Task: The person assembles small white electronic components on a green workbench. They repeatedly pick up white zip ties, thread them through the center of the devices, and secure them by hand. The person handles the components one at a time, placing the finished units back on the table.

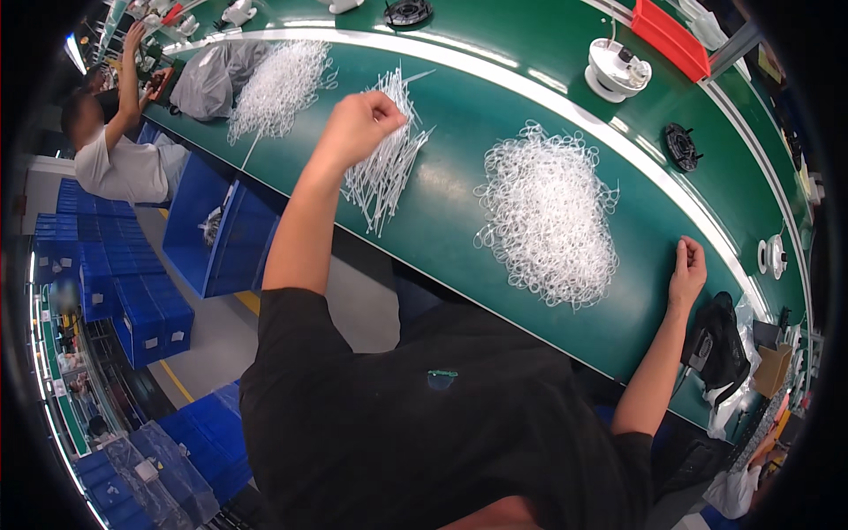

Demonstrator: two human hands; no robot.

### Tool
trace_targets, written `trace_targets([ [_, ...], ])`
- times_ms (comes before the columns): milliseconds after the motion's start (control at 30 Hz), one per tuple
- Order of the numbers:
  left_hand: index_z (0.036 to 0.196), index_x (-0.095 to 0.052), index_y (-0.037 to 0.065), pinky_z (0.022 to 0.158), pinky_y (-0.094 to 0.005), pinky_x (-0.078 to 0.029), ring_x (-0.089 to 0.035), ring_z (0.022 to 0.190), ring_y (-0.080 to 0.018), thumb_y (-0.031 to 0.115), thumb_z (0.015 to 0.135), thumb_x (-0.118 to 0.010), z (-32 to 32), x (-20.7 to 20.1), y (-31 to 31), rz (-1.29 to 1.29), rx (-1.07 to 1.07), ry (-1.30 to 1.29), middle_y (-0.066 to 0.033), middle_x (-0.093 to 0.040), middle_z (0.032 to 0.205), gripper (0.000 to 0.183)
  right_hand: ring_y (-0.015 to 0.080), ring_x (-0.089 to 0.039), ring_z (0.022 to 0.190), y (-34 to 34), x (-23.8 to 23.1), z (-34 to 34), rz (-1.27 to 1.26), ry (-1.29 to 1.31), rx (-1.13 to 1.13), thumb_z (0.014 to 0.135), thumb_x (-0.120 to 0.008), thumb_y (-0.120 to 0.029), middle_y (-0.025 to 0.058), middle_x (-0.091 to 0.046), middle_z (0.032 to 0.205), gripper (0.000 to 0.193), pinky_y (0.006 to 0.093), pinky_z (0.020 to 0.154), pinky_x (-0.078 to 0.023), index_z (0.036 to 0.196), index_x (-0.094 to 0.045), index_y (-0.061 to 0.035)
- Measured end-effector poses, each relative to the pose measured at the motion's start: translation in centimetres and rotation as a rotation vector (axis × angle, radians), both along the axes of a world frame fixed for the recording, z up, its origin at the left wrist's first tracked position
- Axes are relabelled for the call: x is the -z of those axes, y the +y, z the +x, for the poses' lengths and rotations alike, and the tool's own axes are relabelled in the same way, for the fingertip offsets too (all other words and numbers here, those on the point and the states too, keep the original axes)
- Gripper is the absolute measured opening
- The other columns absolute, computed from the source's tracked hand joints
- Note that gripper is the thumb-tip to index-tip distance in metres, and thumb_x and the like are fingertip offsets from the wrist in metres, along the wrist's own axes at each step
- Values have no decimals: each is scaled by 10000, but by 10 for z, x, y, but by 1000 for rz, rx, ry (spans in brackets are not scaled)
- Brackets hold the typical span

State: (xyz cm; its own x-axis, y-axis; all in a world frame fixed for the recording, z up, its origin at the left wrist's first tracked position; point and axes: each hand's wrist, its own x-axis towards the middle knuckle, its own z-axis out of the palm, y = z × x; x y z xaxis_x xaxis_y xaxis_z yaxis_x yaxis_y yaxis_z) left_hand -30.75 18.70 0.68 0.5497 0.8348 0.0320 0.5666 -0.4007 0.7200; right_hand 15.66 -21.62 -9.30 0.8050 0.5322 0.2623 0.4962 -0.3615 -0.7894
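Observation:
Over the far end of a heap of straight white cable ties (pixel 386 181), my left hand (pixel 360 131) is closed, thumb against bent fingers. Whatever it may pinch is too small or hidden to make out. My right hand (pixel 687 274) is at the right side of the green worktop (pixel 450 252), its fingers curled together; I cannot make out anything in them. Between my hands, nearer the right one, lies a big tangled pile of looped white cable ties (pixel 552 216). Another pile of looped cable ties (pixel 281 88) lies left of the straight ones.
Beyond a white rail, a green line carries white round fixtures (pixel 618 71), black round parts (pixel 680 146) and a red tray (pixel 670 40). Grey bags (pixel 208 84) lie far left, a black bag (pixel 714 344) at right. Blue bins (pixel 225 234) stand left, near a seated co-worker (pixel 124 163).

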Motion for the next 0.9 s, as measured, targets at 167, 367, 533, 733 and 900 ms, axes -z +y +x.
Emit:
trace_targets([
  [167, 844, -701, 25, 691, -389, -526, -665, 740, -281, 157, 818, -753, 9, 18, -24, 119, -12, 133, -128, -700, 790, 144, 65, -566, 774, 17, -2, 2, -60, -76, -4, 979, -644, -186, -12, -646, 856, 184, 225, 713, -477, 1058, -694, -27],
  [367, 864, -690, 39, 729, -478, -536, -680, 829, -386, 145, 830, -723, 30, 30, -30, 252, 53, 287, -171, -689, 890, 117, 78, -592, 794, 14, -4, -1, -59, -77, 15, 971, -655, -197, 4, -663, 871, 194, 236, 732, -490, 1054, -693, -25],
  [533, 857, -670, 37, 721, -490, -527, -667, 822, -394, 131, 847, -699, 37, 42, -30, 330, 20, 346, -177, -678, 911, 100, 89, -604, 801, 14, -5, -3, -70, -114, 28, 966, -662, -207, 10, -674, 877, 209, 249, 741, -497, 1048, -689, -17],
  [733, 907, -662, 33, 721, -468, -515, -654, 822, -366, 174, 861, -711, 41, 48, -24, 431, 13, 221, -149, -663, 908, 157, 75, -595, 801, 12, 3, 11, -45, -78, -7, 969, -660, -201, -2, -667, 871, 198, 236, 741, -491, 1058, -697, -28],
  [900, 1069, -644, 21, 812, -416, -496, -619, 950, -348, 255, 872, -728, 17, 21, -48, 768, 6, -237, -157, -644, 1034, 317, 84, -604, 820, 12, 7, 13, -13, -57, -5, 972, -659, -213, 7, -677, 896, 216, 241, 767, -494, 1067, -693, -23],
])
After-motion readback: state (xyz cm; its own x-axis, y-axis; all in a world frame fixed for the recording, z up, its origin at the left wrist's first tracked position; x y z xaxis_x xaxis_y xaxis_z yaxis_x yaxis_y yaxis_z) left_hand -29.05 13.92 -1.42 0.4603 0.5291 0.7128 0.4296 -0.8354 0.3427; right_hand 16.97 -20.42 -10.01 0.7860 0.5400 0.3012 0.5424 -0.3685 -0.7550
